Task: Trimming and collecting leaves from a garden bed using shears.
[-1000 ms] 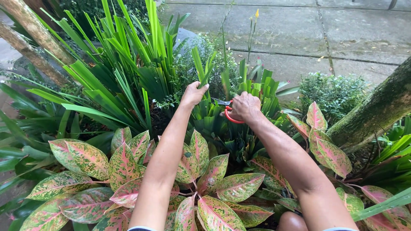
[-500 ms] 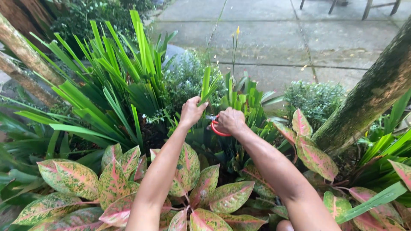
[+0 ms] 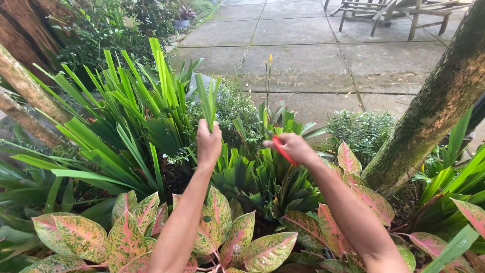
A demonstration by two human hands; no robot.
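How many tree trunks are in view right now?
3. One mossy trunk leans at the right; two thinner trunks slant at the left edge, one above the other. Foliage may hide more.

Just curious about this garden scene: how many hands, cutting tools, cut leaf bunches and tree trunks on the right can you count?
Bare hands: 2, left, right
Red-handled scissors: 1
Cut bunch of long green leaves: 1
Mossy tree trunk: 1
Total: 5
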